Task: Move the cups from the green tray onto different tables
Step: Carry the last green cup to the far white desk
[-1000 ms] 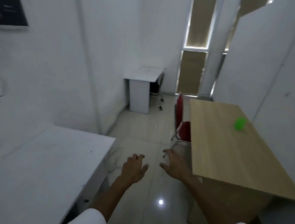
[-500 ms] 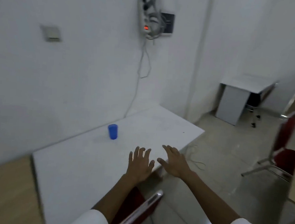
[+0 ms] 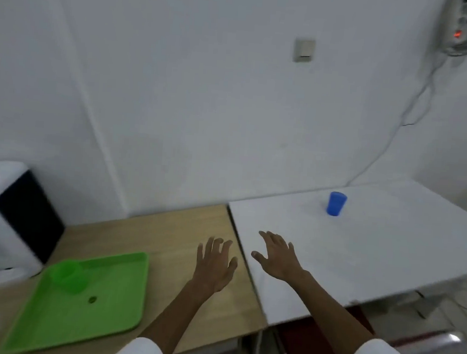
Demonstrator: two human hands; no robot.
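Both arms extended forward, forearms bare, white sleeves at lower edge of view. Left hand (image 3: 215, 265) palm down, fingers spread and slightly curled, empty, thumb toward right side. Right hand (image 3: 278, 254) palm down (tilted a little inward), fingers spread, thumb pointing toward left hand, empty. Hands near each other but apart, not touching. Wrists roughly straight, in line with forearms. Left forearm angles up and rightward; right forearm angles up and leftward.

My view has swung left: the blue cup (image 3: 336, 203) slid from left of centre to the right of the frame. The green tray (image 3: 122, 302) and green cup (image 3: 72, 276) have come in at lower left; the red chair left.
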